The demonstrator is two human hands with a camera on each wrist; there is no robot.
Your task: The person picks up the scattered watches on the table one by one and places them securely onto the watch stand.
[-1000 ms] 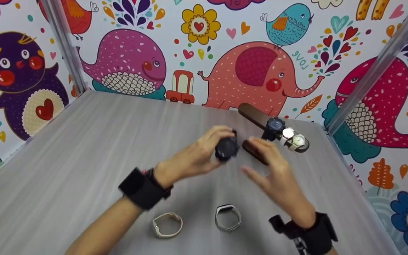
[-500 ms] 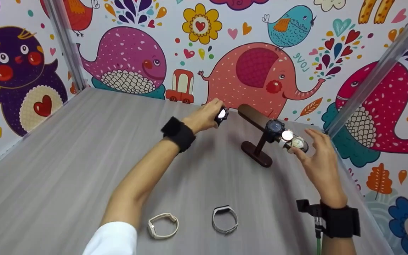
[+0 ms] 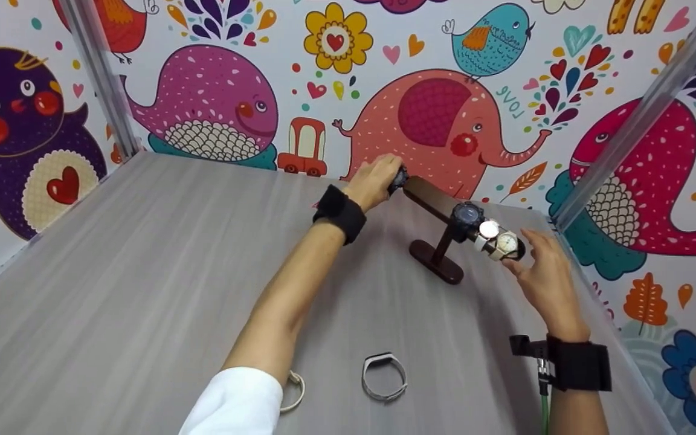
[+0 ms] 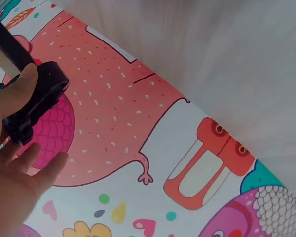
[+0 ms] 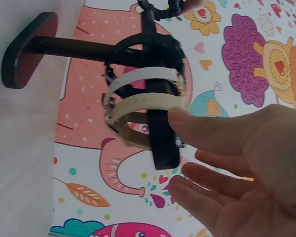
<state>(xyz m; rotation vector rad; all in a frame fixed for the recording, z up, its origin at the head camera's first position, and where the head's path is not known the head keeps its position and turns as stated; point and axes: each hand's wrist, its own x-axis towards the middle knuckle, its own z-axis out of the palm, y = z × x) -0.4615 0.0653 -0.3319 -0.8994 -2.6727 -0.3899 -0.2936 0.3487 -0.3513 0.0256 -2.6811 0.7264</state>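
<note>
My left hand (image 3: 375, 181) grips a black watch (image 3: 399, 179) at the far left end of a dark wooden watch stand's bar (image 3: 429, 198). In the left wrist view the thumb lies on this watch (image 4: 42, 91), right by the bar's end; I cannot tell whether its loop is round the bar. My right hand (image 3: 547, 281) is beside the bar's other end, fingers spread, its thumb at a cream-strapped watch (image 3: 505, 243). Also on the bar are a white-strapped watch (image 3: 488, 229) and a large black watch (image 3: 466, 214).
The stand's foot (image 3: 436, 261) rests on the grey table (image 3: 161, 254). Nearer the front lie a grey-white fitness band (image 3: 384, 377) and a cream band (image 3: 295, 393), partly hidden by my left arm. A patterned wall (image 3: 336, 96) rises close behind the stand.
My left hand has carried the black watch away from me, then right to the bar's end. My right hand has moved right to the bar's other end, and stays there since.
</note>
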